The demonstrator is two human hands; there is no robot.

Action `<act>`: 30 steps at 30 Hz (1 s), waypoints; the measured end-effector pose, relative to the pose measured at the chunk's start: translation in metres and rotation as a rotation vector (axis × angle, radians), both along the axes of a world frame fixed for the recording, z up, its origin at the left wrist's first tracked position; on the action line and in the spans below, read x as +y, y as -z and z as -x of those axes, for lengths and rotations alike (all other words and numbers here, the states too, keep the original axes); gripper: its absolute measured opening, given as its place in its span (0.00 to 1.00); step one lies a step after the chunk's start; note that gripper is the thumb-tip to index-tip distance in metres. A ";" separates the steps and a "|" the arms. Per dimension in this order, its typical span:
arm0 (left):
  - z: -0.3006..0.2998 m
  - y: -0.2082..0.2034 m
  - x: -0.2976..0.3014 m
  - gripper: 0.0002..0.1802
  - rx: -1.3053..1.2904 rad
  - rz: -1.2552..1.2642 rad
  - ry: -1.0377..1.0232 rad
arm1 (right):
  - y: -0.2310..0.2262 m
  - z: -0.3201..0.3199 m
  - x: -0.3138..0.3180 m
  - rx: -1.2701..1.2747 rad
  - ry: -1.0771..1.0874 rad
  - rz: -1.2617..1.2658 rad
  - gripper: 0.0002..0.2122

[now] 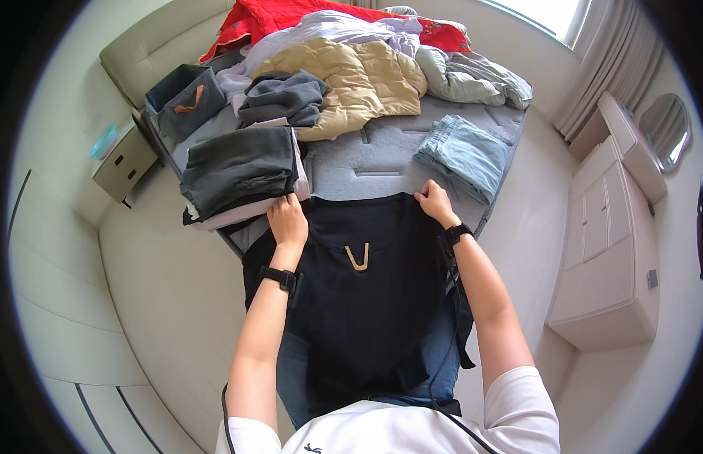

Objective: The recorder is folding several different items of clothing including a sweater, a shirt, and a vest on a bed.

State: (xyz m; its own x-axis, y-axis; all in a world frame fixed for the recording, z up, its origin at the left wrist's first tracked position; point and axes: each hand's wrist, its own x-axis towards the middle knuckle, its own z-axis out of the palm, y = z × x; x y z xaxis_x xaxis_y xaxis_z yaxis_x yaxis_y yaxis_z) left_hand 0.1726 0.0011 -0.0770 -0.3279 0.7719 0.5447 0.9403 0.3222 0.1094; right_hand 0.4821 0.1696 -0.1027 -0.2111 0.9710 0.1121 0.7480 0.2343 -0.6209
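A black top [351, 303] with a gold V-shaped piece [357, 257] at its neckline hangs spread out before my legs, its upper edge at the near side of the bed. My left hand [288, 219] is closed on the top's upper left part, right beside a stack of folded clothes [242, 170] with dark grey on top. At the upper right, my right hand [435, 203] pinches the other corner. The edge between both hands is drawn fairly straight. Folded light blue jeans [465, 157] lie just beyond my right hand.
Across the grey mattress [367, 155] are a tan puffer jacket [351, 79], a crumpled dark grey garment [282, 100], and a grey fabric bin [186, 102]. A red cloth [291, 15] lies farthest back. A nightstand [126, 165] stands left of the bed, a pale cabinet [605, 250] right.
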 end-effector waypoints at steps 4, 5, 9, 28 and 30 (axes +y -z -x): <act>-0.034 -0.011 0.003 0.09 0.164 0.004 -0.095 | -0.010 -0.020 0.007 0.114 -0.008 -0.029 0.13; -0.040 -0.011 0.003 0.11 0.150 0.009 -0.036 | -0.014 -0.029 0.006 0.126 0.007 -0.040 0.14; -0.081 -0.030 0.004 0.20 0.065 0.004 0.425 | -0.016 -0.100 -0.009 0.305 0.173 0.029 0.13; -0.233 0.010 0.038 0.70 -0.222 0.765 0.635 | -0.009 -0.269 -0.106 0.959 -0.269 1.034 0.09; -0.234 0.012 0.040 0.72 -0.236 0.749 0.626 | -0.005 -0.279 -0.108 1.129 -0.203 0.978 0.10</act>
